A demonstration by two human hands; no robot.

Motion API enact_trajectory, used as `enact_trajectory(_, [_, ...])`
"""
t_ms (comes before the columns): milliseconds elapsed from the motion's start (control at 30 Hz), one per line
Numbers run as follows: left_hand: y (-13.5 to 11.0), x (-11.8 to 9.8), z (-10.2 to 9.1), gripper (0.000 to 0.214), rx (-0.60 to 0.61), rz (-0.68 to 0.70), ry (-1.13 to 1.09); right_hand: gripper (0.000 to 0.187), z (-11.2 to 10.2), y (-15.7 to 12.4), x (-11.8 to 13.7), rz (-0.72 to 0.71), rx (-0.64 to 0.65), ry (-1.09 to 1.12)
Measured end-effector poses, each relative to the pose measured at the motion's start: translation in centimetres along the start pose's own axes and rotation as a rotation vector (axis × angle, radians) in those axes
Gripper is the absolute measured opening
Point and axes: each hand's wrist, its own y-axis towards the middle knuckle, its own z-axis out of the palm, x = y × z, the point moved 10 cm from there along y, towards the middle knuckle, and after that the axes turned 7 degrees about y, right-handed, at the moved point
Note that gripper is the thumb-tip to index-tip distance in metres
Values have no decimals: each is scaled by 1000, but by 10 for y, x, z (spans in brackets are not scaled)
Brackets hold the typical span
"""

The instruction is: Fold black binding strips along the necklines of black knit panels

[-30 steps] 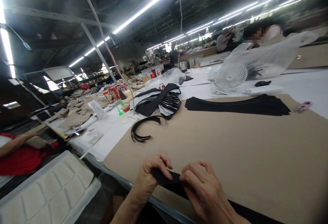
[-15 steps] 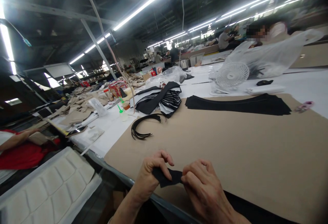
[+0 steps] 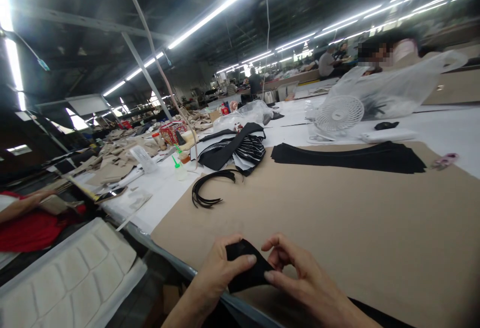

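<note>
A piece of black fabric (image 3: 249, 271) is held up between my hands, close to the table's front edge. My left hand (image 3: 224, 264) is closed on its left part, with the thumb lying flat across the face. At its right edge, my right hand (image 3: 296, 272) pinches the piece, the thumb in front and the other fingers curled above. A black strip (image 3: 371, 313) lies along the near edge, partly hidden beneath my right forearm. Beyond my hands, a bundle of thin black cords (image 3: 202, 197) rests in a curve on the brown sheet (image 3: 337, 213).
A stack of curved black pieces (image 3: 348, 157) lies across the sheet, with a striped black-and-white bundle (image 3: 240, 148) to its left. Behind stand a white fan (image 3: 339, 113) and a plastic bag (image 3: 408, 88). Small green-tipped bottles (image 3: 179, 169) are at left. A co-worker's arm (image 3: 26, 205) shows far left.
The black piece has been turned up so more of its face shows. My left thumb now lies across it, and my right hand has opened from a tight fist-like grip into a pinch.
</note>
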Motion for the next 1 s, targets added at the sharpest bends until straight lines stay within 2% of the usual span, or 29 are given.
enact_trajectory(133, [-4, 8, -2, 38, -30, -83, -27, 19, -1, 0, 0, 4, -5, -18])
enact_trajectory(333, [-3, 12, -3, 38, -35, -77, -19, 5, 0, -4, 8, -80, -7, -307])
enact_trajectory(500, [-5, 9, -5, 37, -61, -75, 30, 15, 5, -11, 35, -336, -81, -600])
enact_trajectory(667, [-8, 12, -10, 26, -128, -95, 116, 18, 15, -18, 59, -586, -136, -759])
enact_trajectory(800, [-7, 9, -11, 20, -133, -62, 244, 18, 23, -20, 62, -684, -168, -878])
enact_trajectory(900, [-8, 0, -5, 16, -87, -30, 287, 20, 31, -22, 60, -721, -154, -953])
enact_trajectory(1000, [-10, -9, -4, 13, -103, -19, 370, 23, 37, -24, 59, -754, -147, -1019])
